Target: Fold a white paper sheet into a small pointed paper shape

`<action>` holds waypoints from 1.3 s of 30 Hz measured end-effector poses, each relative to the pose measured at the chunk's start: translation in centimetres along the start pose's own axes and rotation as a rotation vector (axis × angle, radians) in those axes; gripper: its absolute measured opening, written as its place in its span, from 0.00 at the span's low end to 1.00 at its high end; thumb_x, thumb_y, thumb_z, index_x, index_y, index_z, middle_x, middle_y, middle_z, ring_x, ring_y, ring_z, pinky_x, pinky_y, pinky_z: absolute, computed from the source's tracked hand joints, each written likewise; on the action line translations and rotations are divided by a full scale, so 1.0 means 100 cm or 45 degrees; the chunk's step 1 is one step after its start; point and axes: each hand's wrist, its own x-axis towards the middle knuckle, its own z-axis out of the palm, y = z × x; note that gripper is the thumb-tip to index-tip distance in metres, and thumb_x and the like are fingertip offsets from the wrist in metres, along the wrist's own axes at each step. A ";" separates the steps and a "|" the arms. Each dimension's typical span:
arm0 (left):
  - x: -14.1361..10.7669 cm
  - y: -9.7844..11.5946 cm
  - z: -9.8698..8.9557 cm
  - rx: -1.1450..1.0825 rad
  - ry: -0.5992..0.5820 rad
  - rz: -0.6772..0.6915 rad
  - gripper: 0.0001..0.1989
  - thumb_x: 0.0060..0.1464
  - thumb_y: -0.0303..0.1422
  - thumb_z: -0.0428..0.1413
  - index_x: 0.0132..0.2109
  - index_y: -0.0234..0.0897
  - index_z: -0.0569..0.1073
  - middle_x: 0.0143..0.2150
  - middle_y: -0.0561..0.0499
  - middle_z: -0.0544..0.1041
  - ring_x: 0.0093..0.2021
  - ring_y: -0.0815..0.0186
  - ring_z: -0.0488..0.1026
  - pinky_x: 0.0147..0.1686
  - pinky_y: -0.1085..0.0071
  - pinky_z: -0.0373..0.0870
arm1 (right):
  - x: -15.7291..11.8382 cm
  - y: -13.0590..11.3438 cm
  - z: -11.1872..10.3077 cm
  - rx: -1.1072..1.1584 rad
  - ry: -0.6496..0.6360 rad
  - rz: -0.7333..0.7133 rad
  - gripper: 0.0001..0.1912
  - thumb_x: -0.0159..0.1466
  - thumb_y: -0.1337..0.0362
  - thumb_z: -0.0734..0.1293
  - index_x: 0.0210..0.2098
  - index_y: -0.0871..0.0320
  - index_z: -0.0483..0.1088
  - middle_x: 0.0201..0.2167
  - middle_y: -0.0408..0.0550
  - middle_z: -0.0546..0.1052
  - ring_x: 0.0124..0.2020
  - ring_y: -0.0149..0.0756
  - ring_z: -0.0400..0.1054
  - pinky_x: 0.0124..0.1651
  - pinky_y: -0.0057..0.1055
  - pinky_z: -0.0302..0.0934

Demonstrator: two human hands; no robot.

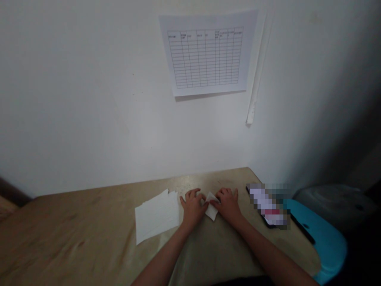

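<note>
A small folded piece of white paper point(212, 212), diamond-shaped, lies on the brown table between my hands. From the left, my left hand point(193, 204) pinches its side corner with thumb and index finger, the other fingers bent above the table. My right hand point(229, 203) grips the opposite side the same way, its thumb pressed near the paper's middle. Both thumb tips almost meet over the paper and hide part of it. Just left of my left hand rest larger white sheets point(157, 216) with a torn upper edge.
A phone point(266, 204), blurred out by pixels, lies at the table's right side. Beyond that edge stands a turquoise stool or chair point(330, 242) with a dark strip by it. A printed grid sheet point(208, 55) hangs on the white wall behind the table point(80, 230).
</note>
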 end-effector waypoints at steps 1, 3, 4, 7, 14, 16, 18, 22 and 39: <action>0.000 -0.001 0.001 -0.002 -0.007 0.008 0.06 0.55 0.37 0.62 0.40 0.47 0.78 0.63 0.51 0.70 0.65 0.49 0.58 0.63 0.31 0.40 | 0.000 0.000 0.001 -0.001 0.002 0.001 0.14 0.67 0.51 0.65 0.40 0.53 0.76 0.47 0.50 0.75 0.56 0.48 0.62 0.66 0.65 0.32; 0.000 -0.002 0.001 -0.007 -0.016 0.021 0.06 0.55 0.38 0.61 0.41 0.47 0.78 0.63 0.51 0.71 0.65 0.50 0.59 0.64 0.31 0.38 | 0.001 0.000 0.001 -0.005 0.001 0.008 0.14 0.67 0.51 0.65 0.40 0.53 0.76 0.47 0.51 0.75 0.56 0.48 0.62 0.66 0.66 0.32; 0.000 -0.002 0.002 -0.006 -0.019 0.020 0.06 0.55 0.38 0.61 0.41 0.47 0.78 0.62 0.51 0.71 0.65 0.50 0.59 0.64 0.31 0.38 | 0.001 0.000 0.001 -0.004 -0.003 0.011 0.14 0.67 0.51 0.64 0.40 0.53 0.76 0.47 0.51 0.75 0.55 0.48 0.62 0.66 0.66 0.32; 0.001 -0.001 0.002 0.002 -0.013 -0.003 0.05 0.55 0.38 0.61 0.40 0.47 0.78 0.62 0.52 0.71 0.65 0.50 0.59 0.64 0.31 0.37 | 0.001 0.000 0.001 0.000 -0.009 0.032 0.13 0.67 0.52 0.65 0.39 0.53 0.76 0.47 0.51 0.75 0.55 0.48 0.62 0.65 0.65 0.33; 0.002 0.002 0.004 -0.042 0.007 -0.039 0.07 0.54 0.33 0.59 0.41 0.47 0.78 0.61 0.51 0.73 0.63 0.49 0.61 0.64 0.31 0.37 | 0.003 0.001 0.000 0.057 -0.019 0.098 0.10 0.65 0.56 0.65 0.38 0.53 0.76 0.47 0.50 0.75 0.56 0.48 0.62 0.65 0.65 0.34; 0.002 0.002 0.004 -0.043 0.004 -0.045 0.08 0.53 0.33 0.59 0.41 0.46 0.79 0.60 0.51 0.73 0.63 0.49 0.61 0.64 0.31 0.37 | 0.003 0.002 0.000 0.078 -0.033 0.114 0.09 0.65 0.58 0.65 0.38 0.53 0.75 0.47 0.50 0.76 0.56 0.48 0.62 0.65 0.64 0.34; 0.002 0.002 0.004 -0.037 -0.001 -0.051 0.09 0.53 0.32 0.58 0.42 0.46 0.79 0.60 0.50 0.74 0.63 0.49 0.61 0.64 0.31 0.38 | 0.003 0.002 0.000 0.088 -0.040 0.118 0.08 0.64 0.59 0.65 0.39 0.53 0.75 0.48 0.51 0.76 0.56 0.48 0.61 0.65 0.64 0.35; 0.003 0.002 0.004 -0.015 -0.001 -0.055 0.13 0.52 0.32 0.57 0.45 0.46 0.79 0.60 0.48 0.74 0.63 0.48 0.61 0.64 0.31 0.38 | 0.002 0.002 0.000 0.071 -0.052 0.124 0.10 0.63 0.61 0.64 0.41 0.53 0.74 0.50 0.51 0.75 0.57 0.49 0.60 0.65 0.62 0.36; 0.000 -0.003 0.006 0.013 0.014 0.029 0.08 0.56 0.39 0.60 0.43 0.47 0.78 0.59 0.49 0.73 0.63 0.50 0.62 0.64 0.31 0.38 | -0.001 0.003 0.001 0.067 -0.025 0.033 0.12 0.66 0.53 0.64 0.40 0.53 0.75 0.47 0.51 0.75 0.56 0.48 0.61 0.66 0.62 0.33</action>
